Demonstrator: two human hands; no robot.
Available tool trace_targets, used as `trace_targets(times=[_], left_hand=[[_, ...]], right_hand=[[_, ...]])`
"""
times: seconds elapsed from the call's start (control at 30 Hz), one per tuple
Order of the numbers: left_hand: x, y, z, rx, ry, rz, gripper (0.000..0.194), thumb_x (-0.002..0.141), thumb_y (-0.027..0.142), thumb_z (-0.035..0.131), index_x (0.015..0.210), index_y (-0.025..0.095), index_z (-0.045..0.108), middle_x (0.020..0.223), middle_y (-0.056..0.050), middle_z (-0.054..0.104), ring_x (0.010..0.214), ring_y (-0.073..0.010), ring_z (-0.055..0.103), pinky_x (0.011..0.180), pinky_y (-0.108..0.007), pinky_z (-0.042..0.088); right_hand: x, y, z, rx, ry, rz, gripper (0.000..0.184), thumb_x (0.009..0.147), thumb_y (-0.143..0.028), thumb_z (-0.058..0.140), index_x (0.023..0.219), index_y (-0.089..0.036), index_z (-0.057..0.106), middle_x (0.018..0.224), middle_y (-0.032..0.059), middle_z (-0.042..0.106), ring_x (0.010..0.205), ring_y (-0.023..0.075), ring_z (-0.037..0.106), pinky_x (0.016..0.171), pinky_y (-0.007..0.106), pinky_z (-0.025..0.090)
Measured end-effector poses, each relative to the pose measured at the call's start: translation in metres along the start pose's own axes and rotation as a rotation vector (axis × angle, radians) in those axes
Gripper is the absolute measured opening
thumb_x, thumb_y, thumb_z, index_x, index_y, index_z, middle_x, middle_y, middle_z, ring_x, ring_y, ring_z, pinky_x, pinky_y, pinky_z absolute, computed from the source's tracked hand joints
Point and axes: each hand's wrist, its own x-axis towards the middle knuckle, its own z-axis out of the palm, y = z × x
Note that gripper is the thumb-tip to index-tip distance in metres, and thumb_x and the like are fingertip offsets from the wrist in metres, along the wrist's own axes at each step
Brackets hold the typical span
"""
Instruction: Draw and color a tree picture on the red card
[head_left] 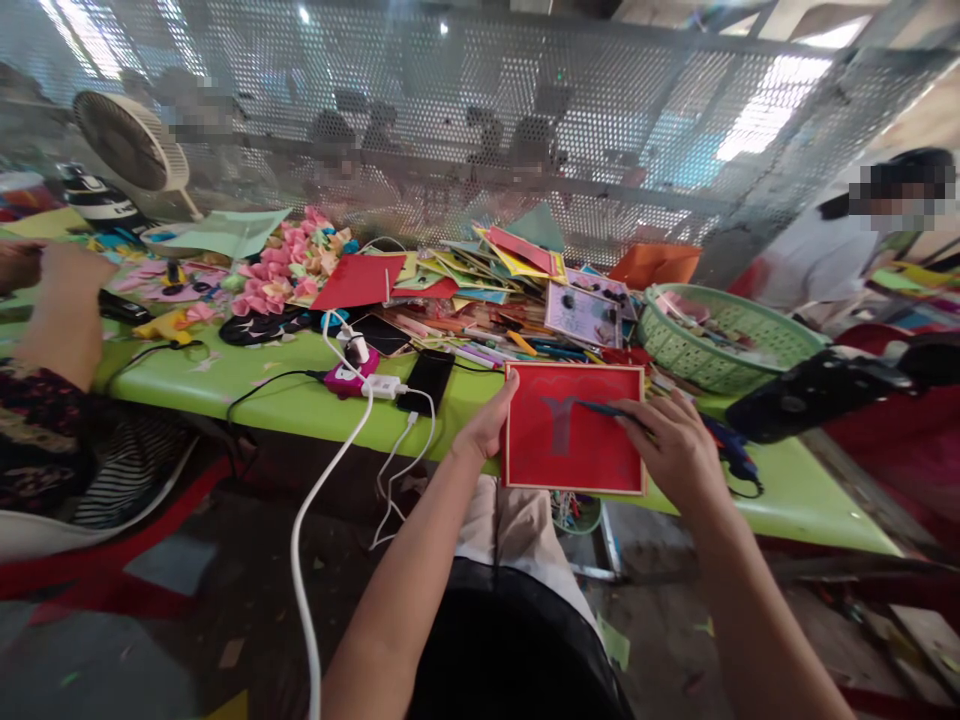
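Note:
A red panel (604,455) with a thin pale wooden frame lies at the table's front edge, tilted toward me. A greyish tree-trunk shape is drawn on its middle, with faint outlines around it. My left hand (486,425) grips the frame's left side, its thumb along the edge. In my right hand (679,447) is a slim dark pen-like tool (598,408), pinched between the fingers. The tool's tip points left at the top of the trunk shape; whether it touches the surface I cannot tell.
A green basket (720,375) stands at the right, beside a black object (817,392). Behind the panel are pens, coloured cards and a decorated picture (583,312). Left of it lie a phone (427,380), a pink power strip (351,378) and white cables. A person's arm (67,300) is at far left.

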Motion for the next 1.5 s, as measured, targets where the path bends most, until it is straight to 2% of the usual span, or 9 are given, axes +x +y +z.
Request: trace_targets(times=[0.17, 0.3, 0.4, 0.6, 0.77, 1.1, 1.23, 1.33, 1.5], left_hand=[[0.0, 0.0, -0.002, -0.022, -0.042, 0.015, 0.065, 0.119, 0.063, 0.046, 0.146, 0.011, 0.075, 0.118, -0.018, 0.088, 0.103, -0.0297, 0.088, 0.111, -0.043, 0.064], [0.001, 0.0, -0.003, -0.047, -0.05, 0.009, 0.066, 0.121, 0.06, 0.041, 0.147, 0.011, 0.075, 0.117, -0.019, 0.088, 0.099, -0.028, 0.088, 0.109, -0.042, 0.065], [0.002, 0.0, -0.004, -0.049, -0.049, 0.004, 0.065, 0.119, 0.062, 0.045, 0.145, 0.01, 0.076, 0.116, -0.019, 0.088, 0.096, -0.0287, 0.088, 0.107, -0.042, 0.066], [0.0, 0.002, 0.0, -0.048, -0.011, -0.02, 0.068, 0.119, 0.064, 0.041, 0.144, 0.011, 0.075, 0.112, -0.018, 0.088, 0.098, -0.0295, 0.088, 0.107, -0.044, 0.066], [-0.002, 0.002, 0.002, -0.041, -0.016, -0.011, 0.068, 0.121, 0.06, 0.035, 0.145, 0.011, 0.075, 0.113, -0.018, 0.088, 0.093, -0.0279, 0.088, 0.106, -0.042, 0.066], [0.002, 0.001, -0.003, -0.044, -0.069, 0.013, 0.067, 0.117, 0.065, 0.05, 0.145, 0.011, 0.076, 0.113, -0.018, 0.088, 0.096, -0.0283, 0.088, 0.104, -0.038, 0.066], [-0.003, 0.003, 0.005, -0.01, -0.022, -0.007, 0.067, 0.119, 0.065, 0.043, 0.14, 0.012, 0.078, 0.111, -0.016, 0.089, 0.106, -0.0302, 0.087, 0.109, -0.042, 0.064], [-0.006, 0.003, 0.009, 0.007, 0.022, -0.011, 0.071, 0.119, 0.066, 0.038, 0.138, 0.01, 0.078, 0.111, -0.017, 0.088, 0.108, -0.0311, 0.087, 0.112, -0.044, 0.064], [-0.002, 0.002, 0.004, 0.001, -0.038, -0.007, 0.071, 0.119, 0.067, 0.039, 0.139, 0.011, 0.078, 0.112, -0.018, 0.088, 0.103, -0.0293, 0.088, 0.108, -0.041, 0.065]], right_hand=[[0.0, 0.0, 0.001, -0.01, -0.008, 0.01, 0.027, 0.113, -0.034, 0.058, 0.121, -0.028, 0.083, 0.09, 0.0049, 0.077, 0.088, 0.028, 0.072, 0.108, 0.051, 0.054], [0.0, 0.0, 0.003, -0.01, 0.002, -0.001, 0.027, 0.113, -0.034, 0.058, 0.12, -0.027, 0.083, 0.089, 0.0043, 0.076, 0.086, 0.0274, 0.072, 0.111, 0.052, 0.053], [0.001, 0.001, 0.004, -0.003, 0.009, 0.005, 0.026, 0.114, -0.035, 0.057, 0.12, -0.029, 0.082, 0.091, 0.0042, 0.078, 0.087, 0.0276, 0.073, 0.113, 0.053, 0.052], [0.0, 0.002, 0.003, 0.009, -0.028, 0.01, 0.026, 0.113, -0.035, 0.059, 0.118, -0.028, 0.083, 0.089, 0.0048, 0.078, 0.086, 0.0279, 0.071, 0.106, 0.051, 0.054], [0.001, 0.001, -0.001, 0.009, -0.04, 0.014, 0.026, 0.112, -0.034, 0.059, 0.121, -0.028, 0.083, 0.094, 0.0053, 0.08, 0.089, 0.0277, 0.073, 0.107, 0.052, 0.054], [0.004, -0.001, -0.001, 0.032, -0.073, 0.009, 0.028, 0.111, -0.033, 0.06, 0.121, -0.03, 0.085, 0.094, 0.006, 0.08, 0.089, 0.0288, 0.072, 0.105, 0.053, 0.056], [0.004, -0.001, -0.002, 0.035, -0.077, -0.012, 0.03, 0.112, -0.031, 0.057, 0.122, -0.029, 0.085, 0.099, 0.0066, 0.082, 0.091, 0.0287, 0.074, 0.115, 0.057, 0.052], [0.004, 0.0, -0.004, 0.03, -0.083, -0.014, 0.029, 0.113, -0.033, 0.057, 0.122, -0.029, 0.084, 0.097, 0.0062, 0.082, 0.09, 0.0281, 0.075, 0.115, 0.058, 0.051], [0.003, 0.002, -0.005, 0.048, -0.102, -0.039, 0.027, 0.112, -0.034, 0.058, 0.118, -0.028, 0.084, 0.1, 0.0071, 0.084, 0.091, 0.0288, 0.076, 0.109, 0.056, 0.054]])
